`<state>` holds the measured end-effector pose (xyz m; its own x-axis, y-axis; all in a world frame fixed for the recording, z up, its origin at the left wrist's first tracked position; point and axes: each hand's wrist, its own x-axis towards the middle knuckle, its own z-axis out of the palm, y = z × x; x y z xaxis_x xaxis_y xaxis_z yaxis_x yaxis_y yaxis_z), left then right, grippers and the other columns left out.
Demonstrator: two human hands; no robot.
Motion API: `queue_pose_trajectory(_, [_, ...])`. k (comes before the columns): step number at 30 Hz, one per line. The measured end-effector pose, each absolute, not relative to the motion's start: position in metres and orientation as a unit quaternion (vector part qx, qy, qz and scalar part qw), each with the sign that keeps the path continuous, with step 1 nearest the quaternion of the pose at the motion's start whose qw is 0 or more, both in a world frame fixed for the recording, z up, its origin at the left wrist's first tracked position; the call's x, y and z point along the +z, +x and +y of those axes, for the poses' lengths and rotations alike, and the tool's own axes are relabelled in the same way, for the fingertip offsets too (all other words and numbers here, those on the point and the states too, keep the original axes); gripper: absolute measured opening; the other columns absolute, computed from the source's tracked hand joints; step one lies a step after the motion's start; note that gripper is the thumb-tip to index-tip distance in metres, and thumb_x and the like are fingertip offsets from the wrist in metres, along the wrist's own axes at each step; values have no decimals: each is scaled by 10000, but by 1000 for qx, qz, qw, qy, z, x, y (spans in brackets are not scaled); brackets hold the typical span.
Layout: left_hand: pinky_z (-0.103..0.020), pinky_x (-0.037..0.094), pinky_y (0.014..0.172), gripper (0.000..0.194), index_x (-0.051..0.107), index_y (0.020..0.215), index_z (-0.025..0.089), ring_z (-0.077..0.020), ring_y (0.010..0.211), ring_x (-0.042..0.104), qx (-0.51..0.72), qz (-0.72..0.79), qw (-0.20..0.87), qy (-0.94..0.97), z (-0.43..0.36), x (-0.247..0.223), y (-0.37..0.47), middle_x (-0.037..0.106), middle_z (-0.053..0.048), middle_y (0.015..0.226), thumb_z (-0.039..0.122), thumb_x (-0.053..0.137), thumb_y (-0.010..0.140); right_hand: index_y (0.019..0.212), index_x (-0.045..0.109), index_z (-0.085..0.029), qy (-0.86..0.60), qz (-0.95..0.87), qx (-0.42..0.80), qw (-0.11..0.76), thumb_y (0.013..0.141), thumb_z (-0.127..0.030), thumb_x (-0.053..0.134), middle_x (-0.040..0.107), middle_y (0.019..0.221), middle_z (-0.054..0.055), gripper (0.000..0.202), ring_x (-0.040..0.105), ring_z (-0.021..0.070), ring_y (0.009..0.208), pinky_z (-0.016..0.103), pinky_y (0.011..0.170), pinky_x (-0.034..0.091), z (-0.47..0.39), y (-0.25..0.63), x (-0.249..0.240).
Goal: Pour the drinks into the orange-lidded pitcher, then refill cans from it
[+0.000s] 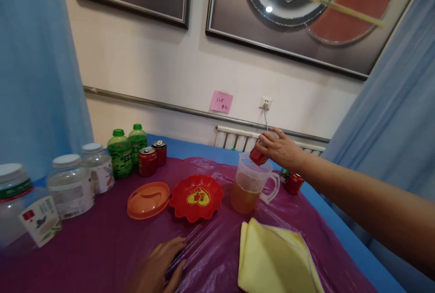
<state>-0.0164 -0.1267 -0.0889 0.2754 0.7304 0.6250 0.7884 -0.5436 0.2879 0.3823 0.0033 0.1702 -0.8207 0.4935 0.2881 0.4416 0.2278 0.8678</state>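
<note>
My right hand (280, 148) grips a red drink can (257, 156), tipped mouth-down over the rim of a clear plastic pitcher (251, 184). The pitcher stands on the purple plastic sheet (102, 238) and holds amber liquid in its lower part. My left hand (159, 268) lies flat on the sheet at the near edge, fingers spread, touching a thin clear rod (190, 243). A red scalloped plate (196, 197) and an orange lid (148, 199) sit left of the pitcher.
Two red cans (152, 158) and two green bottles (127, 150) stand at the back left, with three clear white-lidded jars (71, 184) along the left. A folded yellow cloth (275, 256) lies near front. Another red can (294, 183) lies behind the pitcher. Blue curtains hang on both sides.
</note>
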Motion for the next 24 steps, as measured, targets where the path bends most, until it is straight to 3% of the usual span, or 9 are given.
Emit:
queue_pose_trajectory(10, [-363, 644, 902, 264, 726, 1138, 305, -255, 993, 780, -353, -478, 18, -804, -130, -76, -11, 803, -31, 1120, 384, 621, 909, 1250, 625, -184, 363, 802, 474, 29, 953, -89, 508, 656, 1210, 131, 334, 569, 278, 1125, 482, 1069, 294, -4, 384, 163])
queue_pose_trajectory(13, [-347, 648, 886, 256, 733, 1126, 307, -252, 976, 783, -340, -471, 21, -813, -134, -72, -8, 808, -26, 1097, 336, 619, 898, 1262, 614, -194, 447, 802, 396, 0, 905, -184, 616, 660, 1171, 130, 358, 589, 292, 1095, 490, 1023, 317, -8, 386, 161])
queue_pose_trajectory(18, [-330, 638, 914, 321, 722, 1190, 329, -243, 1005, 780, -303, -452, 18, -839, -141, -65, -10, 796, -7, 1154, 300, 612, 889, 1178, 661, -201, 606, 745, 255, -109, 795, -459, 744, 703, 1054, 118, 469, 652, 294, 957, 407, 844, 421, -13, 393, 157])
queue_pose_trajectory(21, [-330, 633, 928, 359, 704, 1235, 349, -248, 1032, 774, -296, -438, 11, -849, -142, -65, -15, 782, 0, 1198, 337, 643, 882, 1057, 686, -189, 667, 699, 129, -222, 803, -542, 715, 732, 915, 93, 436, 672, 252, 783, 332, 678, 433, -17, 397, 154])
queue_pose_trajectory(24, [-325, 648, 889, 372, 703, 1234, 363, -251, 1007, 781, -315, -439, 9, -841, -141, -66, -19, 787, 6, 1184, 342, 670, 864, 1019, 679, -184, 671, 656, 57, -341, 835, -604, 664, 743, 883, 88, 459, 683, 253, 766, 328, 647, 454, -29, 397, 153])
